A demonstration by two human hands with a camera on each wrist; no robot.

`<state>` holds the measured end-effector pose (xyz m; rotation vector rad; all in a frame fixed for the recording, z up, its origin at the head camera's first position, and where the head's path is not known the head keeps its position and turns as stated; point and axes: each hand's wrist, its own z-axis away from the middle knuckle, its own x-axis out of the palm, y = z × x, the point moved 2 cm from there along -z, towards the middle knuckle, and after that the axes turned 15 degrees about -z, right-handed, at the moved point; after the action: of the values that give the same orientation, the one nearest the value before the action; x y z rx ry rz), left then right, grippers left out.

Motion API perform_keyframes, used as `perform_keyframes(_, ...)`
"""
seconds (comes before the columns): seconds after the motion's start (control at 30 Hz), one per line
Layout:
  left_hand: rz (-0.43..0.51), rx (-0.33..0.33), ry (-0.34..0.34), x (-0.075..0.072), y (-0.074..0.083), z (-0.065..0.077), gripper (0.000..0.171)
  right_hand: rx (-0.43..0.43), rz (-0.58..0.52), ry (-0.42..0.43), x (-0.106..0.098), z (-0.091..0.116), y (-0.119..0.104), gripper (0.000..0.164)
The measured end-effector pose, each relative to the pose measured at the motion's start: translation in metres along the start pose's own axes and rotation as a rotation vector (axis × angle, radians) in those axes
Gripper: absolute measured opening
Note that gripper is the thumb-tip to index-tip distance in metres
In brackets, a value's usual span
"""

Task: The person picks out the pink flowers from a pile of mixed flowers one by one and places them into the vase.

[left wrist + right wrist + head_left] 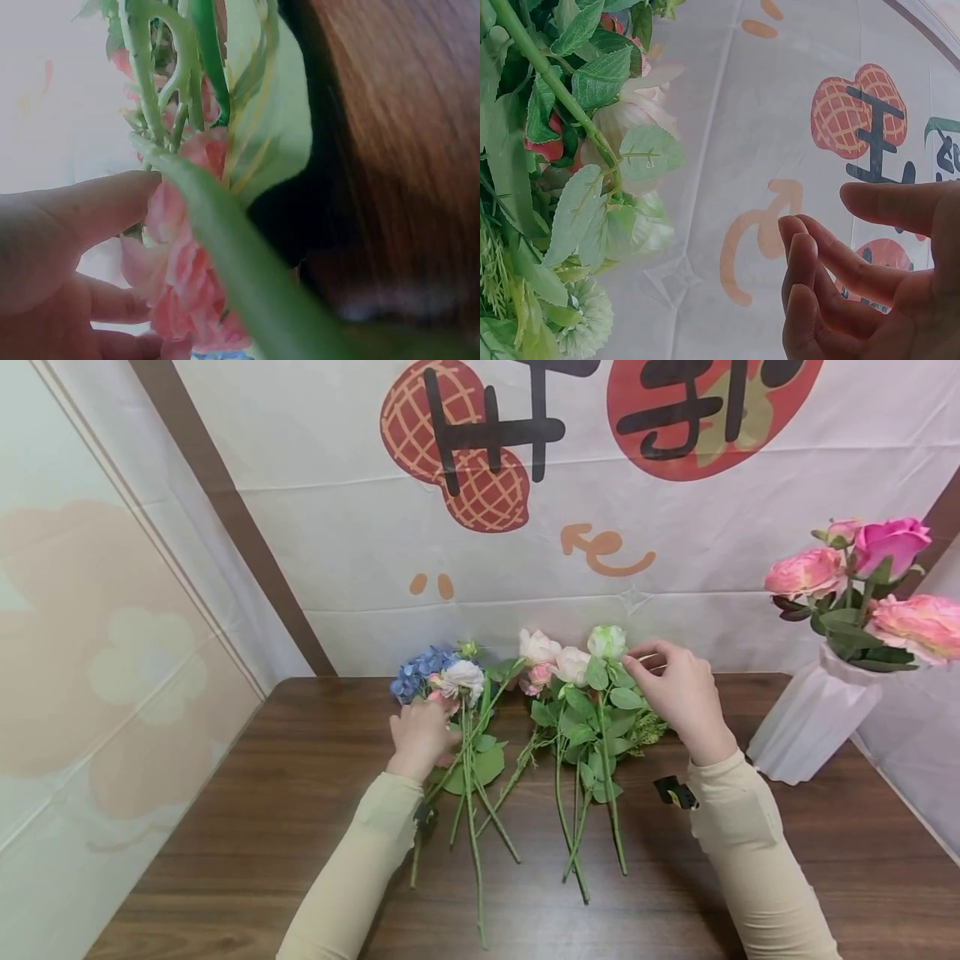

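Note:
My left hand (423,739) reaches in among the flowers on the left of the table. In the left wrist view its thumb and fingers meet a pink flower (180,277), which hides the fingertips; whether they grip it I cannot tell. A blue hydrangea (420,675) and a white flower (461,679) lie just beyond that hand. At the right-hand bunch, my right hand (678,693) hovers beside a pale green-white rose (606,642). Its fingers are loosely bent, and the right wrist view shows bare space between thumb and fingertips.
At the right stands a white ribbed vase (813,718) with several pink flowers (892,547). Long green stems (474,852) lie toward the front of the brown table (300,827). A printed cloth (337,527) hangs behind. One small black object (675,793) is near the right wrist.

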<state>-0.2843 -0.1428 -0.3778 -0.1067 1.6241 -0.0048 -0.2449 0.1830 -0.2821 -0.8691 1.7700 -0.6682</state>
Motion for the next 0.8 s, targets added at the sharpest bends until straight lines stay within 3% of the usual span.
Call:
perform_keyframes(0.27,-0.015,0.018,-0.047,0.004,0.004,-0.004,0.023,0.011,0.007,-0.008,0.001,0.0,0.001,0.038)
perform_keyframes(0.4,0.018,0.016,-0.091,0.008,0.0,-0.009,0.028,0.008,0.006,-0.013,0.001,0.0,0.002,0.039)
perform_keyframes(0.47,0.072,0.011,-0.104,0.011,-0.004,-0.011,0.029,0.009,0.005,-0.015,0.001,0.0,0.002,0.039)
perform_keyframes(0.67,0.358,-0.073,-0.09,0.014,-0.013,-0.014,0.021,0.013,0.006,-0.018,0.001,0.001,0.002,0.039)
perform_keyframes(0.8,0.451,-0.111,-0.049,0.01,-0.014,-0.013,0.018,0.005,0.008,-0.019,0.001,0.0,0.002,0.039)
